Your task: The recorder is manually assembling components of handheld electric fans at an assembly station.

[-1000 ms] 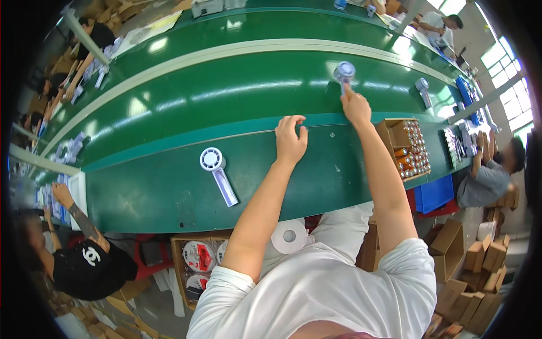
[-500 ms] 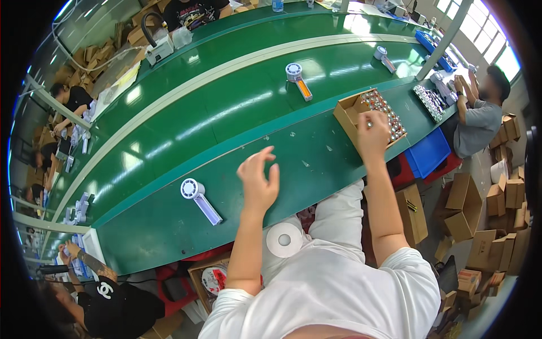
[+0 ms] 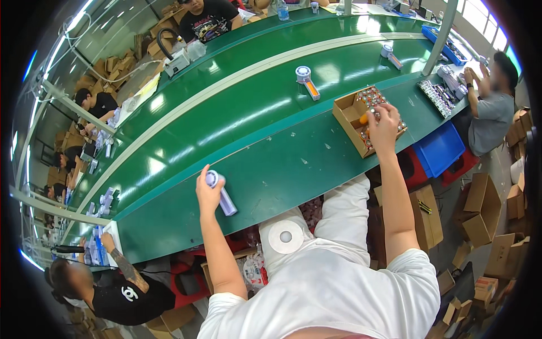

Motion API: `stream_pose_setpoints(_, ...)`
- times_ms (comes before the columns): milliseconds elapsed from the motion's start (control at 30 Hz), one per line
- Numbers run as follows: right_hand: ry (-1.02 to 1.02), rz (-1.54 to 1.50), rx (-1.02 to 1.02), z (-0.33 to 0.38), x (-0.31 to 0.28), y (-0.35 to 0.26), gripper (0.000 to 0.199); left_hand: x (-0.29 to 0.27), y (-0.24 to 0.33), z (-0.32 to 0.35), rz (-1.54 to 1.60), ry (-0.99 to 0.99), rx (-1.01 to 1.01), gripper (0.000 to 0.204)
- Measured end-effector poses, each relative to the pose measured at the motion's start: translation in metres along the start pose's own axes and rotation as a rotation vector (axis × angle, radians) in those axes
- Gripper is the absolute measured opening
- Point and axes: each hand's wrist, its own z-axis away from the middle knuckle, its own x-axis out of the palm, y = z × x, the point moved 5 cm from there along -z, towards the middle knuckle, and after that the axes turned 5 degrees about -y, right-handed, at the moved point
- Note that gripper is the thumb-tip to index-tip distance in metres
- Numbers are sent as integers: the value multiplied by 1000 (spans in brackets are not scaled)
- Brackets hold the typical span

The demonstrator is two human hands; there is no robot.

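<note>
Left hand (image 3: 208,192) is closed around the round head of a small lilac handheld fan (image 3: 221,195). The fan's handle points toward 5 o'clock and lies on the near edge of the green surface (image 3: 293,169).

Right hand (image 3: 383,121) is reaching into an open cardboard box (image 3: 345,116) at 2 o'clock from the left hand. Its fingers are curled and pinch a small orange part (image 3: 364,119). The box holds rows of small round pieces; their kind cannot be told.

Two more fans lie out on the green conveyor belt (image 3: 243,107): one (image 3: 306,79) at 12 o'clock from the box, another (image 3: 389,55) further toward 1 o'clock.

A roll of white tape (image 3: 285,236) sits at the person's lap, at 5 o'clock from the held fan. Co-workers sit along both sides of the line.

Judgement on the step in hand: the fan should stay pinned flat so it cannot roll while the right hand works. The orange part is best lifted straight up, clear of the neighbouring pieces, with the grip kept at the fingertips.
</note>
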Motion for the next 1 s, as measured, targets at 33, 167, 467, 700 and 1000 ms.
stream_pose_setpoints(33,130,-144,6,2,-14,-8,23,6,9,0,3,32,23,58)
stream_pose_setpoints(167,180,-661,54,8,-34,-27,28,52,57,-9,-11,14,96,52)
stream_pose_setpoints(467,-442,-1823,868,73,11,-65,37,106,184,45,146,-26,430,51)
stream_pose_setpoints(700,-722,-2000,764,124,-11,-76,59,159,102,198,-181,-798,184,46)
stream_pose_setpoints(1000,-776,-1610,689,141,-14,-119,37,168,77,242,-724,-649,310,73)
